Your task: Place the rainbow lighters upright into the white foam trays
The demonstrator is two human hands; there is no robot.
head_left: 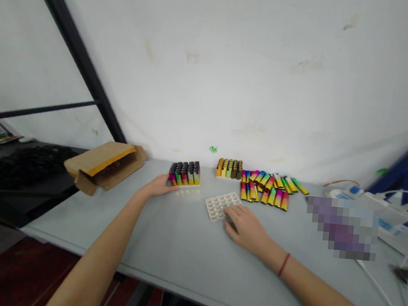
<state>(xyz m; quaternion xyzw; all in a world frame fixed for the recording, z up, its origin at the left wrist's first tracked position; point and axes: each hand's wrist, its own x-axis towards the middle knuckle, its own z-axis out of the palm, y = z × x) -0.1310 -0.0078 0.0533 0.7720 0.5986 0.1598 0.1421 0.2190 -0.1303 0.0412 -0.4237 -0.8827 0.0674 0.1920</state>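
Observation:
My left hand (158,185) rests on the grey table (167,245) with its fingers against the left side of a tray full of upright rainbow lighters (185,173). My right hand (245,227) lies palm down, fingers stretched out, touching the near edge of an empty white plastic tray (220,204) with rows of pockets. Behind that tray lies a loose pile of rainbow lighters (270,187), and a second small block of upright lighters (229,168) stands by the wall.
An open cardboard box (104,166) lies on its side at the table's left end. White cables and devices (381,211) crowd the right end. A black frame (89,71) and a dark bin of black parts (24,166) stand to the left. A white wall backs the table.

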